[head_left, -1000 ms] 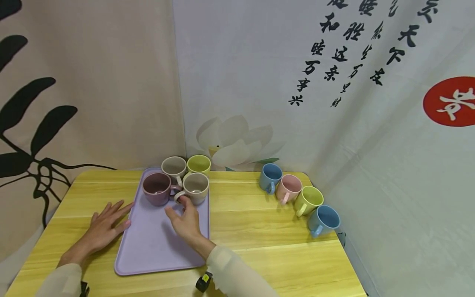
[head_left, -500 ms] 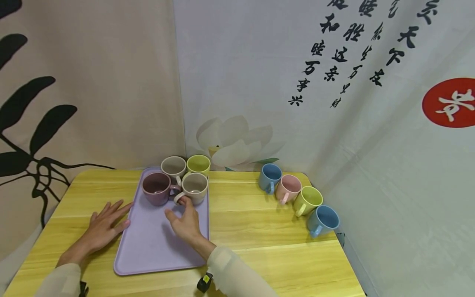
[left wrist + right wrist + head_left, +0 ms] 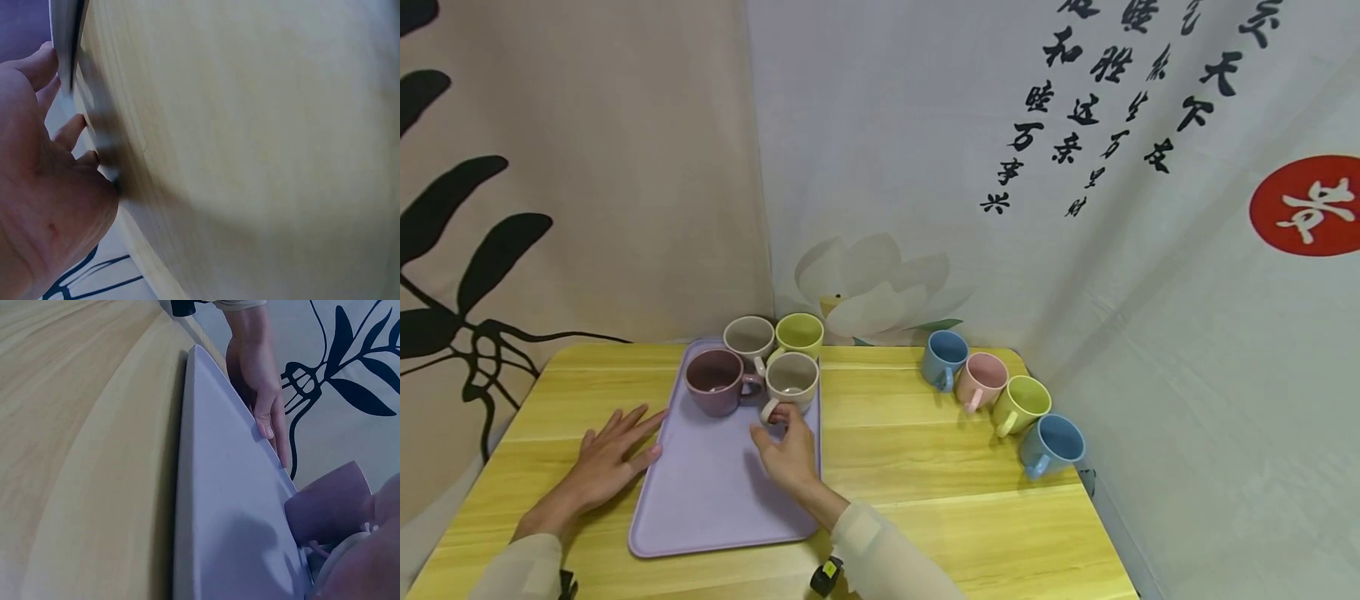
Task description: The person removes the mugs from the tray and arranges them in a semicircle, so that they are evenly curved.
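Fingers of the right hand point(image 3: 792, 450) now pinch the beige ceramic mug's point(image 3: 791, 381) handle, turned nearer since a second ago, on the lilac tray point(image 3: 715, 492); left hand point(image 3: 606, 458) lies flat, unmoved.

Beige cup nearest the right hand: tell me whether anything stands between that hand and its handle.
Nothing visible does. In the head view the right hand is already at the beige cup, fingers on its handle. The purple cup stands to its left on the lilac tray, off to the side. The left hand rests flat at the tray's left edge.
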{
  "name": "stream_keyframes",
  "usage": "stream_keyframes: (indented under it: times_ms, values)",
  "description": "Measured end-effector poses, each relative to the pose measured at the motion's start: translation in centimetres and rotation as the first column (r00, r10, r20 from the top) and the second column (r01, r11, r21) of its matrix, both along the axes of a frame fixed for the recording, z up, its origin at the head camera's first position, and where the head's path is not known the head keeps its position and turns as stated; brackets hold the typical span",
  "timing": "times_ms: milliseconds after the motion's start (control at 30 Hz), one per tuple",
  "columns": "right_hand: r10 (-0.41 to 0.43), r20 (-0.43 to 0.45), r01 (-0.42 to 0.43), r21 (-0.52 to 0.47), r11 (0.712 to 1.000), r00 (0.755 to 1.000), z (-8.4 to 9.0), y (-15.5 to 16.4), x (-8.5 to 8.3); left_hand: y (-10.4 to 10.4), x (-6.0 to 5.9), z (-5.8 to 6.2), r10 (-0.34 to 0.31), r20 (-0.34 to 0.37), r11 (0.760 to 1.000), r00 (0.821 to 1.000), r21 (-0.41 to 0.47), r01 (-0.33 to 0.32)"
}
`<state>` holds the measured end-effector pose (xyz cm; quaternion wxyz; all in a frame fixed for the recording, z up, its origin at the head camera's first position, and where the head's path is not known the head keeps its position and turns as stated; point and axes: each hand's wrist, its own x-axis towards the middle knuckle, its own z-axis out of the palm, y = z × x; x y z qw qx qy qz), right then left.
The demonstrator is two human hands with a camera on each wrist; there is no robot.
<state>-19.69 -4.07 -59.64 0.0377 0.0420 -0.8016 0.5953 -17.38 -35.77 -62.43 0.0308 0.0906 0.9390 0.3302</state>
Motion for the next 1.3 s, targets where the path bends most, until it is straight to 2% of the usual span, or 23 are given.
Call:
stream_keyframes:
  times_ms: [200, 667, 900, 1300]
  values:
    - [0.009, -0.021, -0.01, -0.038, 0.999, 1.0, -0.2, 0.8, 0.0, 0.0, 0.0, 0.0, -0.001, 0.002, 1.0, 1.0, 0.0, 0.001]
    - [-0.028, -0.019, 0.027, -0.039, 0.999, 0.999, -0.1, 2.3, 0.4, -0.1, 0.1, 0.0, -0.003, -0.003, 1.0, 1.0, 0.007, 0.003]
    - [-0.092, -0.036, 0.091, -0.037, 0.995, 0.995, 0.0, 2.5, 0.7, -0.1, 0.1, 0.0, -0.003, -0.003, 1.0, 1.0, 0.005, 0.003]
    - [-0.165, 0.002, 0.164, -0.052, 0.985, 0.986, 0.2, 2.6, 0.9, 0.0, 0.1, 0.2, 0.002, 0.005, 1.0, 1.0, 0.006, -0.002]
